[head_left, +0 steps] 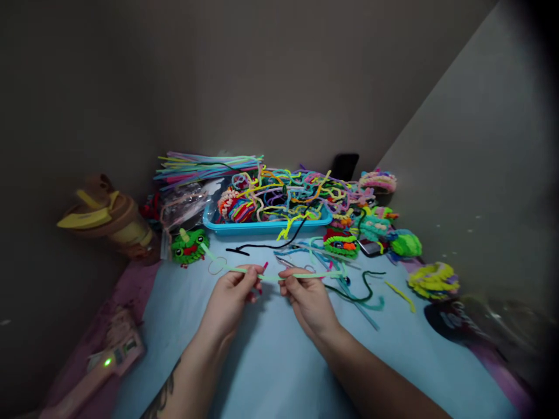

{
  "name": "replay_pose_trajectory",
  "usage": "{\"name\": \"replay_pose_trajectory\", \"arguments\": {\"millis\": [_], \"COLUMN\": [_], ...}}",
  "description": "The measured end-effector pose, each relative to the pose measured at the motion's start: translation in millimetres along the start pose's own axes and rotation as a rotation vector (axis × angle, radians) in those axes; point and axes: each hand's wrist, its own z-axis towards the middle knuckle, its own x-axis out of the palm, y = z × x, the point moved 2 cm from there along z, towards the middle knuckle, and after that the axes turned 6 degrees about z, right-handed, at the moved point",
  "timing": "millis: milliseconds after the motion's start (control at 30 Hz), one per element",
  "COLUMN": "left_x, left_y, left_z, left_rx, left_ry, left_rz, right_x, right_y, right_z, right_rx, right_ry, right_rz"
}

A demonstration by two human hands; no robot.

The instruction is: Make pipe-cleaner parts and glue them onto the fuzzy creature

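A pale green pipe cleaner [271,278] stretches roughly level between my two hands above the blue cloth. My left hand [231,295] pinches it between thumb and fingers, and a short pink piece [265,267] shows at those fingertips. A few centimetres to the right, my right hand [311,298] pinches the same pipe cleaner, whose end runs out past the knuckles. Just behind the hands lie a black pipe cleaner [279,244] and what looks like scissors or pliers [285,262]. The palms face away and are hidden.
A blue tray [262,230] heaped with coloured pipe cleaners stands behind. A straight bundle [209,166] lies at back left, near a brown cup [117,224] and a green fuzzy figure [190,249]. Several fuzzy pieces [406,243] and a clear container [493,323] sit right.
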Motion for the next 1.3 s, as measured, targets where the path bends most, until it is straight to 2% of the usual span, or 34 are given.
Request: {"name": "replay_pose_trajectory", "arguments": {"millis": [100, 200, 600, 767, 967, 1133, 1300], "left_x": [1.1, 4.4, 0.7, -3.9, -2.1, -1.7, -2.4], "left_y": [-1.4, -4.1, 12.0, 9.9, 7.9, 5.0, 5.3], "left_z": [2.9, 6.5, 5.9, 5.3, 0.4, -1.5, -0.9], "left_rx": [-0.04, -0.112, -0.07, -0.045, -0.138, -0.159, -0.172], "left_ry": [-0.007, 0.022, 0.189, 0.103, 0.012, -0.014, -0.026], "left_rz": [-0.074, -0.159, -0.42, -0.451, -0.454, -0.478, -0.447], "right_x": [-1.2, -1.1, -2.7, 0.2, -0.7, 0.8, -0.7], "right_y": [3.7, 7.5, -1.5, -6.3, -3.2, 2.3, 1.8], "right_z": [1.0, 2.5, 7.9, 6.4, 5.5, 2.1, 3.1], "right_rx": [-0.081, -0.088, 0.193, 0.193, 0.115, 0.047, 0.056], "right_ry": [0.025, 0.023, -0.039, -0.001, -0.004, 0.047, 0.036], "right_rz": [-0.047, -0.024, 0.243, 0.243, 0.194, 0.133, 0.112]}}
